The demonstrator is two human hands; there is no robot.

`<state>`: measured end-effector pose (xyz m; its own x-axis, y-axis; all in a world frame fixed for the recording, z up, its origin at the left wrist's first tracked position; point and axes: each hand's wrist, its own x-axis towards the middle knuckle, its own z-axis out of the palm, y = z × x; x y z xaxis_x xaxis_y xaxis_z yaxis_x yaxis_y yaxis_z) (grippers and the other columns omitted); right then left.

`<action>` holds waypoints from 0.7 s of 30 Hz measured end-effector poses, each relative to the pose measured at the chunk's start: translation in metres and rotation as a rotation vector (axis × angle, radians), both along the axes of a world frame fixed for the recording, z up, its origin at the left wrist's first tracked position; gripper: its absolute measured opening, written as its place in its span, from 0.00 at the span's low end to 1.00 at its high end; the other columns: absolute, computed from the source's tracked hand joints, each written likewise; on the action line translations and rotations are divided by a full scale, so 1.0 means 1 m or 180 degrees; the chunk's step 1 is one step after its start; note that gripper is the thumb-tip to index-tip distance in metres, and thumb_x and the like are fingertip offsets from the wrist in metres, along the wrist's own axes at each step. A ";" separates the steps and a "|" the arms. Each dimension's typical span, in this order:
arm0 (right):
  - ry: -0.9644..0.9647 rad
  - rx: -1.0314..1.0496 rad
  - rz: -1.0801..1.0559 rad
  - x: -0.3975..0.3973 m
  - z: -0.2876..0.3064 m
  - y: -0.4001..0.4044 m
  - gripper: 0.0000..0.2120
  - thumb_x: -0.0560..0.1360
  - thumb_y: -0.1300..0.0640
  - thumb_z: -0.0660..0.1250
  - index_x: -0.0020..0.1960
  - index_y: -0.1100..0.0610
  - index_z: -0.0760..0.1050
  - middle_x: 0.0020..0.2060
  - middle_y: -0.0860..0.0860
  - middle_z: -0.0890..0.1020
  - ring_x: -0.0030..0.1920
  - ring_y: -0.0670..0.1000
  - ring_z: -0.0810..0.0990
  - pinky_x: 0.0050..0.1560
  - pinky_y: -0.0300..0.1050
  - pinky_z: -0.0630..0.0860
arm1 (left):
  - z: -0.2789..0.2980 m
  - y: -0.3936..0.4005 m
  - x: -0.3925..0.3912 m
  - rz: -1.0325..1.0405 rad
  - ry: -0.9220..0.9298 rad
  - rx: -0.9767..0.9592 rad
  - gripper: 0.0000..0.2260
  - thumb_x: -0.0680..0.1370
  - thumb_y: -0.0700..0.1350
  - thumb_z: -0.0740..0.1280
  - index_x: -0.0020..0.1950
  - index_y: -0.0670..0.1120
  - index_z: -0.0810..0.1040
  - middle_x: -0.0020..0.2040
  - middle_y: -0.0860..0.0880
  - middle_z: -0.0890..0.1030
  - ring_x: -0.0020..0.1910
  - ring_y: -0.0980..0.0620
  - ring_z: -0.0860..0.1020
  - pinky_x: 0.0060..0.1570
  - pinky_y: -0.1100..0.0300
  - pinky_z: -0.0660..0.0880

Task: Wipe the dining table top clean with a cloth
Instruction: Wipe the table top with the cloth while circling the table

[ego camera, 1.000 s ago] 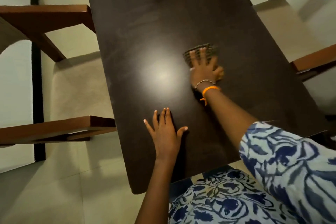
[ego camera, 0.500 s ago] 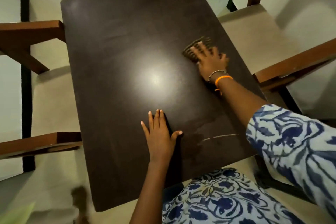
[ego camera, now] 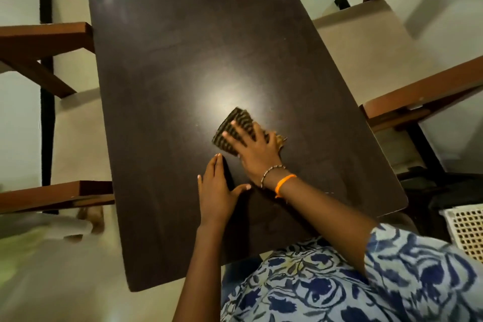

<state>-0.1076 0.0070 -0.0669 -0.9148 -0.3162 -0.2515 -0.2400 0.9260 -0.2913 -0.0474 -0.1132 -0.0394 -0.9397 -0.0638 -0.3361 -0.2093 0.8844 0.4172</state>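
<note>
A dark brown rectangular dining table top (ego camera: 183,65) fills the middle of the view, with a bright light reflection near its centre. My right hand (ego camera: 257,150) presses flat on a folded dark striped cloth (ego camera: 234,127) on the table's middle, fingers spread over it, wrist wearing an orange band and a bead bracelet. My left hand (ego camera: 218,191) lies flat on the table just below and left of the cloth, fingers together, thumb out, holding nothing.
Wooden chairs with beige seats stand on both sides: one pair at the left (ego camera: 70,144) and one pair at the right (ego camera: 366,42). A white perforated basket (ego camera: 467,230) sits at the right edge. Pale floor shows around the table.
My right hand has slid the cloth from the table's right side toward the centre and nearer to my left hand. The left hand stays planted on the table.
</note>
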 end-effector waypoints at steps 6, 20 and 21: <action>0.0355 0.0020 0.0301 0.000 -0.008 0.038 0.30 0.76 0.55 0.56 0.75 0.40 0.50 0.77 0.44 0.51 0.73 0.61 0.55 0.60 0.58 0.57 | 0.005 -0.001 0.019 -0.0162 -0.0079 -0.0194 0.41 0.70 0.53 0.72 0.76 0.45 0.53 0.76 0.47 0.55 0.76 0.48 0.52 0.74 0.47 0.46; 0.0362 0.0278 -0.1421 0.012 -0.003 0.100 0.31 0.76 0.54 0.58 0.76 0.43 0.51 0.77 0.49 0.53 0.72 0.63 0.56 0.64 0.62 0.57 | 0.008 0.001 0.028 -0.0266 -0.0355 0.0209 0.43 0.71 0.49 0.73 0.77 0.45 0.48 0.78 0.49 0.47 0.76 0.48 0.49 0.74 0.48 0.46; 0.0328 0.0252 -0.1242 0.029 -0.003 0.081 0.31 0.76 0.54 0.57 0.76 0.43 0.49 0.77 0.48 0.51 0.72 0.63 0.55 0.64 0.61 0.56 | 0.009 0.000 0.031 -0.0297 -0.0347 0.0210 0.44 0.71 0.49 0.73 0.77 0.45 0.48 0.78 0.48 0.47 0.76 0.48 0.49 0.74 0.48 0.46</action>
